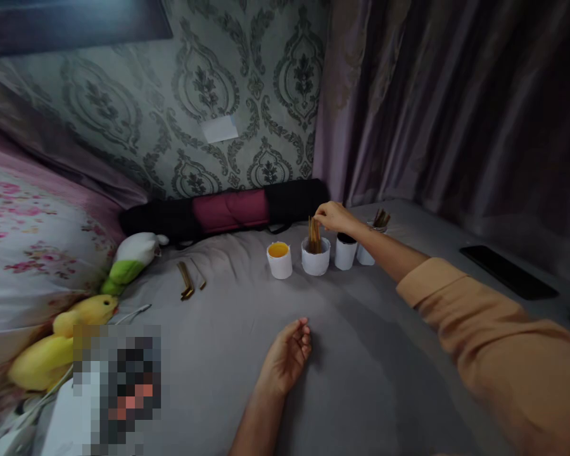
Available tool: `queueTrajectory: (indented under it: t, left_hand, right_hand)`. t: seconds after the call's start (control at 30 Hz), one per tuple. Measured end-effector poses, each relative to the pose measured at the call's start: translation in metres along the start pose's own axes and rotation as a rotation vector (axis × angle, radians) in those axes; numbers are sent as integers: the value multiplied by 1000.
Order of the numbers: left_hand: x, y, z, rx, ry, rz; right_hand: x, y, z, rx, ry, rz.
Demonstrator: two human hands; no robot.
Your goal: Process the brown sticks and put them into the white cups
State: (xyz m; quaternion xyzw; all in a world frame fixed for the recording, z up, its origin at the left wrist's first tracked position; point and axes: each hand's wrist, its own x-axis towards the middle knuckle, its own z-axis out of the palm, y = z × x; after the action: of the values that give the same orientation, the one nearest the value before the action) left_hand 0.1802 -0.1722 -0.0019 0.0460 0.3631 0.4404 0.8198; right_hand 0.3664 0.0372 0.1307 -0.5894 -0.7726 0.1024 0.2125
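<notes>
My right hand [335,217] reaches over a white round cup [316,263], its fingertips pinched at the upper ends of thin golden-brown sticks [314,235] that stand upright in it. How many sticks are between the fingers is hard to make out. Palm up on the grey sheet, my left hand [292,354] lies with its fingers loosely curled and nothing visible in it. To the left of the round cup stands a white cup with a yellow-orange inside [280,261]. On the other side is a white cup with a dark inside [345,252], beside a container [367,254] holding more sticks [381,219].
Several bent gold-coloured pieces [186,284] lie on the grey sheet [228,342]. Plush toys [130,259] and a white cable [137,311] are at the left. A black and maroon long bag [230,210] runs along the wall. A black flat object [508,271] lies far right.
</notes>
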Motion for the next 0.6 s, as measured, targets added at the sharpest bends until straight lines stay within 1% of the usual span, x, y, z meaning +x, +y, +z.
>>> queueTrajectory:
  t: [0.23,0.47,0.6]
  left_hand:
    - [1,0,-1,-7,7,3]
    - [1,0,0,0,13,-2]
    - [1,0,-1,0,14,0]
  right_hand:
    - [0,-3,2,-41,72,104]
    - [7,3,11,-8,4,163]
    - [12,3,16,-11,12,171]
